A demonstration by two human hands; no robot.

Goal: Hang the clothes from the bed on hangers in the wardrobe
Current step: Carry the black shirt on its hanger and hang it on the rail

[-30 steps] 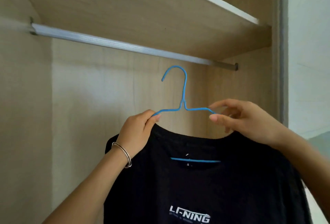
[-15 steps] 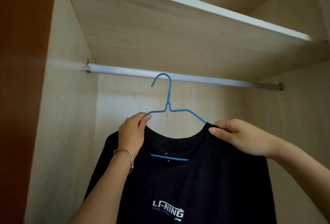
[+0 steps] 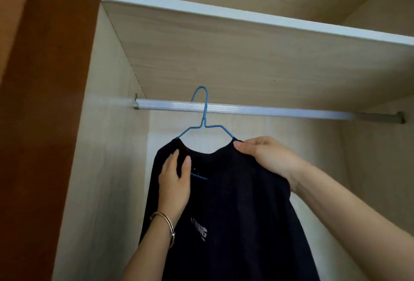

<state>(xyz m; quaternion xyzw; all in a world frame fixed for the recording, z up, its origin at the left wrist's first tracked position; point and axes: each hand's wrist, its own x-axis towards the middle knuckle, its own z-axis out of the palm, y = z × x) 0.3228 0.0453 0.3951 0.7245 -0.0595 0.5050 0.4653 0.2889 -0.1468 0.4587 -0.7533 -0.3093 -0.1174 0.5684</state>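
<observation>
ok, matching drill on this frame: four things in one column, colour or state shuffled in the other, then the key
1. hanger
2. T-shirt
3. rail
4. right hand

A. black, pale lettering
B. pinching a shoulder of the T-shirt
C. blue wire
D. silver, under the shelf

Pairs: 1-C, 2-A, 3-D, 4-B

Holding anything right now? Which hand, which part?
Right hand pinches the black T-shirt at the shoulder beside the collar, where the blue hanger enters. Left hand grips nothing; its fingers lie flat on the shirt front.
</observation>
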